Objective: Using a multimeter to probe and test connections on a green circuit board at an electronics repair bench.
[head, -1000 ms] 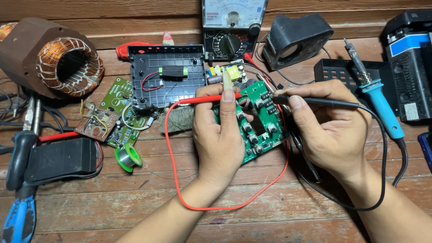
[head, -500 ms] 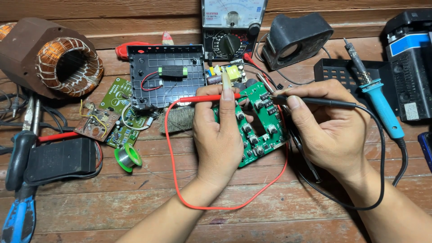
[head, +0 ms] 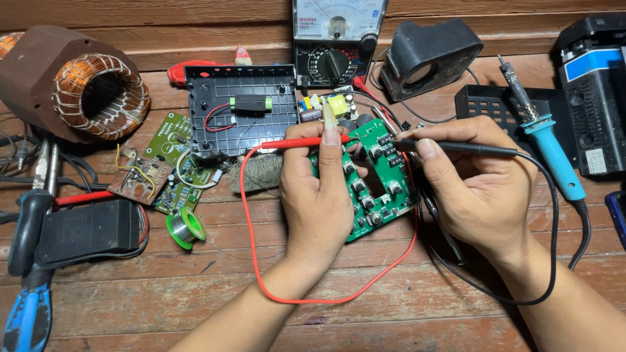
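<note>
My left hand (head: pixel 319 189) holds the red test probe (head: pixel 306 142) across the top of a green circuit board (head: pixel 385 189) and also steadies that board on the wooden table. My right hand (head: pixel 469 189) grips the black test probe (head: pixel 469 148) like a pen, its tip touching the board's upper right corner. The red lead (head: pixel 254 261) loops down in front of my left wrist. The black lead (head: pixel 551 248) curves round my right wrist. An analog multimeter (head: pixel 336 39) stands upright behind the board.
A copper-wound motor stator (head: pixel 72 85) lies far left, a black plastic cover (head: pixel 241 111) and other green boards (head: pixel 173 163) left of centre. A solder spool (head: pixel 184 229), pliers (head: pixel 29 261), a blue soldering iron (head: pixel 551 156) and black boxes (head: pixel 593 91) surround the work.
Both hands and probes have hardly moved; the probe tips stay on the green board's upper edge.
</note>
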